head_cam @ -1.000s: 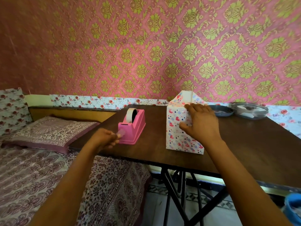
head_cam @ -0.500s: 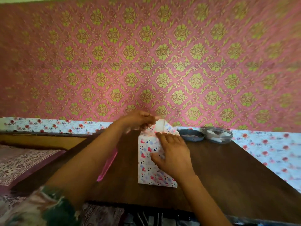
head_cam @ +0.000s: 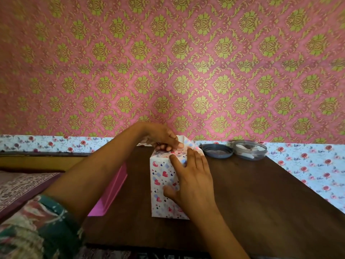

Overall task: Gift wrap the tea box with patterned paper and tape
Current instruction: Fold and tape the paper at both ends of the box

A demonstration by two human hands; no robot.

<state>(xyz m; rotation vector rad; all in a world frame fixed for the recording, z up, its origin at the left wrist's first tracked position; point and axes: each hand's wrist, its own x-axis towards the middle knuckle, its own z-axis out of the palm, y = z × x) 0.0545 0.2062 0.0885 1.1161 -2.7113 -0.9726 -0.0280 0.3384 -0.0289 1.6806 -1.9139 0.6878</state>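
1. A pink plastic tape dispenser (head_cam: 113,189) sits at 9 o'clock of the box.
2. The left hand (head_cam: 164,139) pinches the crisp patterned paper flap (head_cam: 186,143) on top and is the hand nearer the seam.
3. The tea box (head_cam: 162,184) stands upright on the wooden table (head_cam: 261,193), long axis vertical.
4. The right hand (head_cam: 192,176), fingers straight, presses the front face, with the flap at its 12 o'clock.

We can read no text, label, brand, number or sign. The patterned paper (head_cam: 164,176) carries only small hearts and dots, with no lettering that we can make out.
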